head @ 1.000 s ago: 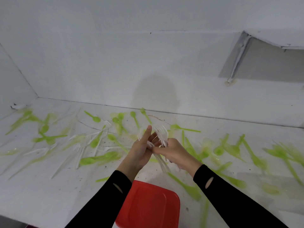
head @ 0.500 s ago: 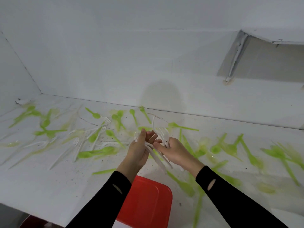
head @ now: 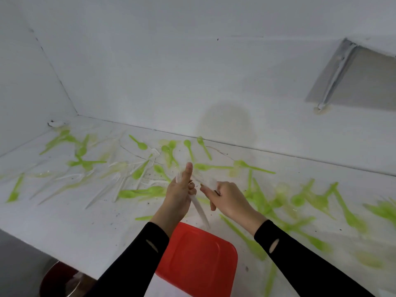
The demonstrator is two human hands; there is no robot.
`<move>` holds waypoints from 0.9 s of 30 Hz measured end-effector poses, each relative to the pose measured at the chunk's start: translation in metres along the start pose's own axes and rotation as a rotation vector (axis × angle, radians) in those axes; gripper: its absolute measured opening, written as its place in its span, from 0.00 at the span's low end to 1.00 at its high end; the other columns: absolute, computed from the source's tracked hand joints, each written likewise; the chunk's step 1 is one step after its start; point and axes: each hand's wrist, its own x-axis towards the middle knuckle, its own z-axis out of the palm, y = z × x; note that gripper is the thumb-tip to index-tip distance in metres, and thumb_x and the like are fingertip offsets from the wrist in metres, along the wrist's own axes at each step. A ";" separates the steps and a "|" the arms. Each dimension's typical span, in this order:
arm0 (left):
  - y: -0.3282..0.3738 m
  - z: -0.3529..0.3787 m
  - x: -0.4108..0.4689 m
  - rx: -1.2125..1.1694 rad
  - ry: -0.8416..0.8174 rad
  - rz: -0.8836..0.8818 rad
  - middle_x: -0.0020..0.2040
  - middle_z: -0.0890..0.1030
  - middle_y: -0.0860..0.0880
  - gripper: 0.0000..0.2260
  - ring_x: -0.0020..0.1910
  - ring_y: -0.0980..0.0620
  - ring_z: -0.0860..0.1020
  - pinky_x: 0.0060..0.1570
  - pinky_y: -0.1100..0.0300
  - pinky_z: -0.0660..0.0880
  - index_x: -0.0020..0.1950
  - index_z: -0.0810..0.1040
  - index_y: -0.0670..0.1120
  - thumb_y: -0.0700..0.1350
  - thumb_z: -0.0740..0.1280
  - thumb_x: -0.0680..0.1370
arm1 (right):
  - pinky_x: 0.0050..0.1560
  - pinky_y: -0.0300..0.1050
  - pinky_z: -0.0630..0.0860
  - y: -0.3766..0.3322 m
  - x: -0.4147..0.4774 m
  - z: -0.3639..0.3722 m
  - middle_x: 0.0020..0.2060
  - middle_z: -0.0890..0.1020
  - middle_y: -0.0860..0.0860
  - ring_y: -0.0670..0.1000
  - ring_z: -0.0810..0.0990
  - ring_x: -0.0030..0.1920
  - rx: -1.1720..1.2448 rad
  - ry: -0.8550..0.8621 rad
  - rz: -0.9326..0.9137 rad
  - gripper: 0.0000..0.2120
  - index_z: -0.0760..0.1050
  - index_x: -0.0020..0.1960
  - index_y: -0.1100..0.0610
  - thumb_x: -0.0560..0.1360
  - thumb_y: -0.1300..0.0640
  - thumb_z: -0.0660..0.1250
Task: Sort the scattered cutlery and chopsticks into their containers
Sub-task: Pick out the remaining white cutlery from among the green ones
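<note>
White forks (head: 198, 207) in a bundle hang handles-down just above the red container (head: 199, 264) (or its lid; I cannot tell which) at the near edge of the table (head: 64, 228). The left hand (head: 179, 196) grips the bundle, thumb raised. The right hand (head: 228, 199) pinches at the blurred tine ends, fingers curled. Tugging at a tangled fork could loosen the left hand's hold and spill the lot onto the table. Beyond, loose forks (head: 120, 185) and green spoons (head: 140, 192) lie scattered up to the wall, unsorted.
</note>
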 end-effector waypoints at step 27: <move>0.106 -0.163 0.067 -0.079 0.103 -0.037 0.34 0.73 0.47 0.09 0.28 0.53 0.75 0.32 0.61 0.77 0.43 0.73 0.41 0.43 0.63 0.82 | 0.26 0.39 0.59 -0.117 0.108 0.123 0.44 0.71 0.51 0.46 0.60 0.27 0.467 -0.271 0.332 0.24 0.72 0.59 0.53 0.78 0.34 0.56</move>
